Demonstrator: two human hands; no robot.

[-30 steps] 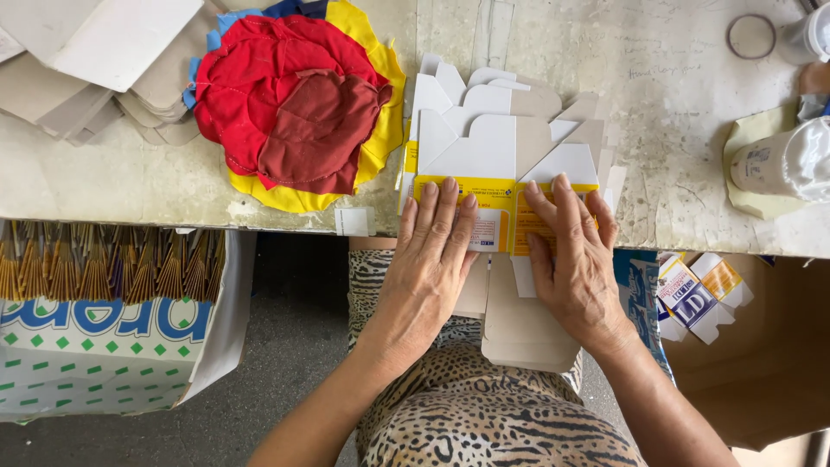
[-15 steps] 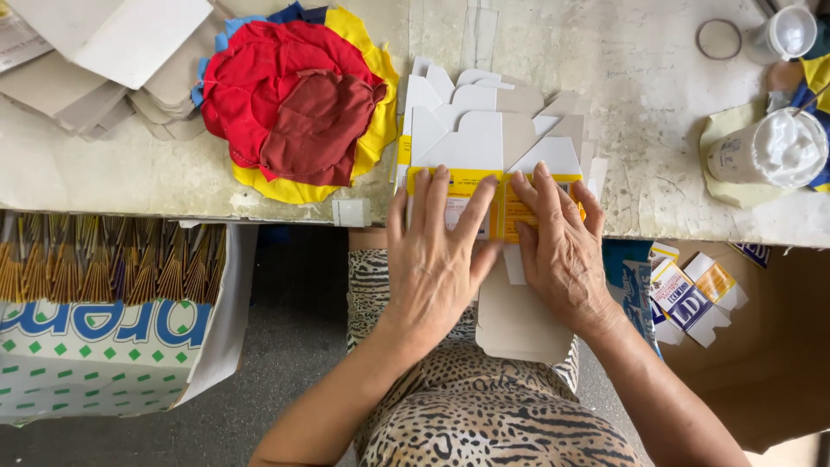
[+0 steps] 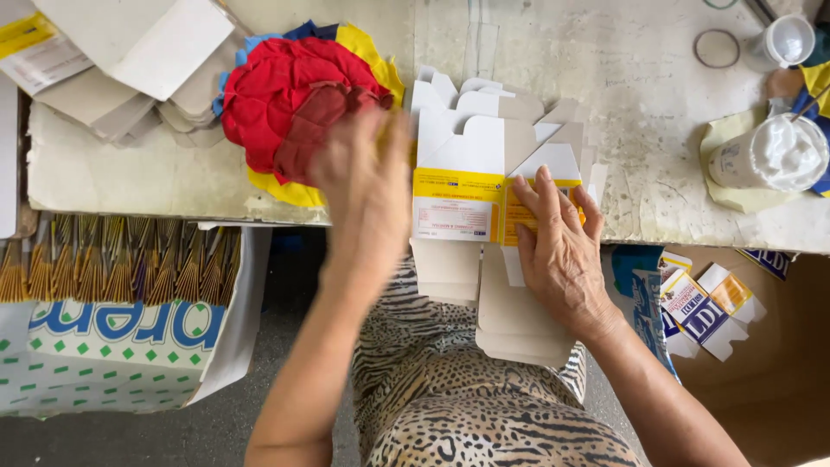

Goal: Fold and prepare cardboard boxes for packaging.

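Note:
A stack of flat, unfolded white and yellow carton blanks (image 3: 484,164) lies at the near edge of a worn white table (image 3: 657,130), its lower flaps hanging over my lap. My right hand (image 3: 558,251) rests flat on the yellow band of the top blank, fingers spread. My left hand (image 3: 363,186) is blurred, raised beside the stack's left edge, in front of a red cloth (image 3: 285,95); it holds nothing that I can see.
The red cloth sits on yellow and blue cloths. Grey flat cardboard pieces (image 3: 130,60) are piled at the far left. A white glue pot (image 3: 769,156) and a small cup (image 3: 782,39) stand at right. A printed box (image 3: 121,320) and a brown box of folded cartons (image 3: 705,303) sit below the table.
My left hand has lifted off the carton blanks and moved left toward the red cloth. My right hand stays pressed on the stack.

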